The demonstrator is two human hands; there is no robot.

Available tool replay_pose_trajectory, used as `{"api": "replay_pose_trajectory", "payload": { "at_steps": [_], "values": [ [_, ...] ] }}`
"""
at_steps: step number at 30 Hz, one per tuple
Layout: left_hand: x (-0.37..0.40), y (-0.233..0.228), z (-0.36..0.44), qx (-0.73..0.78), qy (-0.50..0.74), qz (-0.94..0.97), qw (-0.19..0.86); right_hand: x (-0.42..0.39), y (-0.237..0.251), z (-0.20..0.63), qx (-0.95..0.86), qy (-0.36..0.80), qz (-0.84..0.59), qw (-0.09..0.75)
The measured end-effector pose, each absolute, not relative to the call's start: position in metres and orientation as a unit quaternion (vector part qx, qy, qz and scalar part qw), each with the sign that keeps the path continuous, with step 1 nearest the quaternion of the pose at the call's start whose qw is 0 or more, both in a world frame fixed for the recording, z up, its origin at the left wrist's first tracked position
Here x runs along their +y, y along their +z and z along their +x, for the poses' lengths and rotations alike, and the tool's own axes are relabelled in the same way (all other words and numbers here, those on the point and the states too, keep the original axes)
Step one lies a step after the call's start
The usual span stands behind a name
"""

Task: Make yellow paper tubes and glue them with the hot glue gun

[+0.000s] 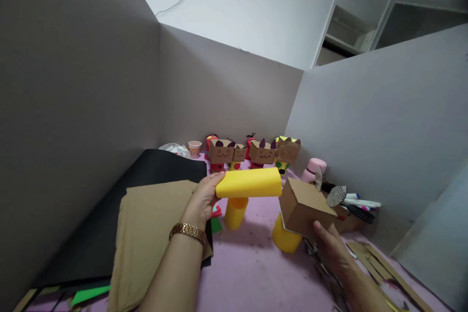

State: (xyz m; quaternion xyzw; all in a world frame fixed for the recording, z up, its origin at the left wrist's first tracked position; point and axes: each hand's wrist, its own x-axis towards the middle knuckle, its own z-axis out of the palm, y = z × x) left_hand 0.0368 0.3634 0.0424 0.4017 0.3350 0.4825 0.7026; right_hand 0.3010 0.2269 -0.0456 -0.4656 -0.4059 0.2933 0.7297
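My left hand [203, 198] grips a rolled yellow tube [249, 183], my right hand [331, 243] a brown cardboard box [305, 207]; two yellow legs [236, 212] stand, body and head unattached.

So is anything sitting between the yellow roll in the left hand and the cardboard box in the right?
Nothing visible. The yellow paper roll in the left hand ends right beside the brown cardboard box in the right hand.
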Motion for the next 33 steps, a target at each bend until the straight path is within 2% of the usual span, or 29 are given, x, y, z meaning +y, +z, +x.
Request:
{"api": "replay_pose_trajectory", "payload": {
  "at_steps": [21,33],
  "values": [
    [0.356,0.032,0.059,0.367,0.455,0.498,0.64,0.223,-0.041,0.293,-0.406,0.289,-0.471,0.728],
    [0.353,0.033,0.067,0.313,0.532,0.529,0.582,0.224,-0.041,0.292,-0.402,0.291,-0.474,0.727]
  ]
}}
